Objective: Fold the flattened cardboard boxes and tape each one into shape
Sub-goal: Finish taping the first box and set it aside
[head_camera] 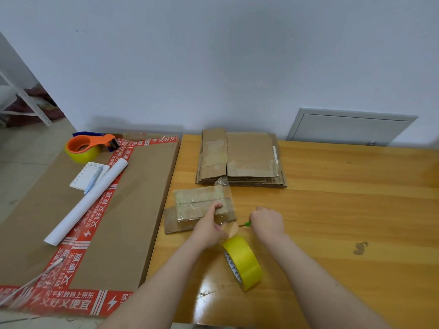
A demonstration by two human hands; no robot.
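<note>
A small folded cardboard box (198, 205), wrapped in clear tape, sits on the wooden table (344, 210) near its left edge. My left hand (209, 224) grips the box's near right side, thumb on top. A strip of clear tape runs from the box down to a yellow tape roll (244, 264) standing on edge just below my hands. My right hand (267, 222) is curled round a small green-handled cutter (247, 223) whose tip points at the tape strip. A stack of flattened cardboard boxes (242, 157) lies behind the box.
A big flat carton with red printed tape (133, 198) lies left of the table. On it rest an orange tape dispenser (90, 144), a notepad with a pen (91, 175) and a white paper roll (88, 201). A grey wall panel (349, 127) stands behind the table.
</note>
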